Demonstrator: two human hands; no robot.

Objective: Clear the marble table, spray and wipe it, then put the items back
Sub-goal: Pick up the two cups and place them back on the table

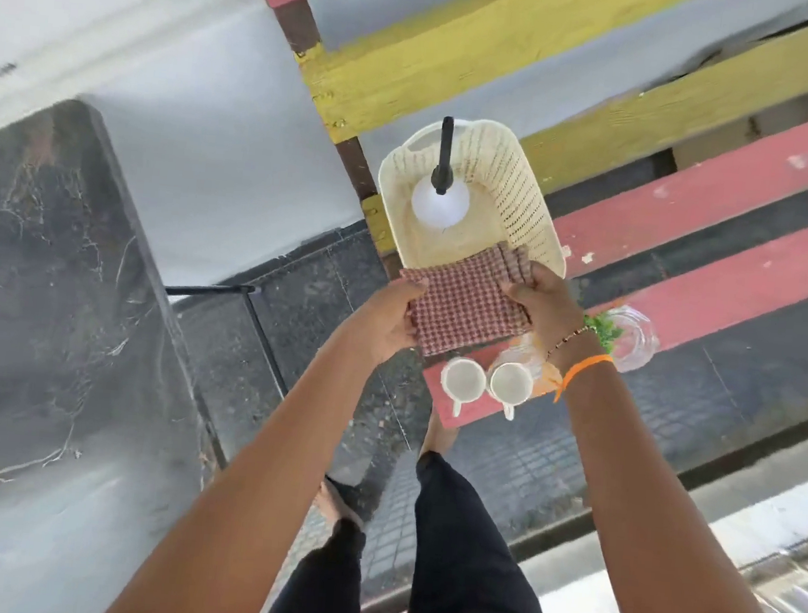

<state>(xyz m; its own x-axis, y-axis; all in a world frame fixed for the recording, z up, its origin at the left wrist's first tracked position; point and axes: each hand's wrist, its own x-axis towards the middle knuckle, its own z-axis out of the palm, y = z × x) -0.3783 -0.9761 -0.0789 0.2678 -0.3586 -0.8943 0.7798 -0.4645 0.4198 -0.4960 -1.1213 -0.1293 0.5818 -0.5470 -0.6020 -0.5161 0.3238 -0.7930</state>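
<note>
Grey marble filled the left side, where the table (51,300) lay bare. Red and yellow slats made up the bench (695,195) on the right. On it sat a cream basket (515,179) with a spray bottle (440,197) standing inside. Both hands gripped a folded checked cloth (465,307) at the basket's near end, the left hand (386,324) closed on its left edge, the right hand (544,299) on its right. Two white cups (486,379) stood just below the cloth.
</note>
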